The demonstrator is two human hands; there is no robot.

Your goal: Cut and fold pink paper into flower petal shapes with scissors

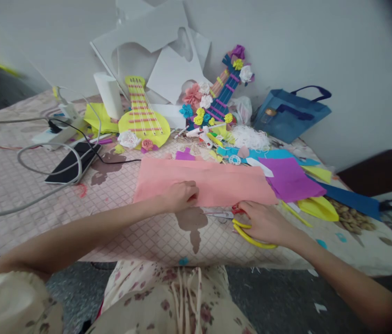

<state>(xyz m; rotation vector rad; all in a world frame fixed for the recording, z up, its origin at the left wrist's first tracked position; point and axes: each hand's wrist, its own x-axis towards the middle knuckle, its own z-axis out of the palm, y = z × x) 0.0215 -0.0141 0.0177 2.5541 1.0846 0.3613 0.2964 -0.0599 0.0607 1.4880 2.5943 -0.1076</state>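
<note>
A long pink paper sheet [217, 181] lies flat on the patterned mat in front of me. My left hand [180, 195] rests on its near edge with the fingers curled, pinching the paper. My right hand [263, 222] lies just below the sheet's right end, closed around yellow-handled scissors [248, 232]. The scissor blades [218, 214] point left along the mat, just under the pink sheet's edge.
Purple paper [289, 178], yellow paper [317, 208] and blue scraps lie to the right. Behind are a yellow paper guitar [143, 116], a blue flowered guitar [224, 93], a glue gun [199, 133], a blue bag [291, 113], a phone [72, 162] with cables and a white roll [109, 95].
</note>
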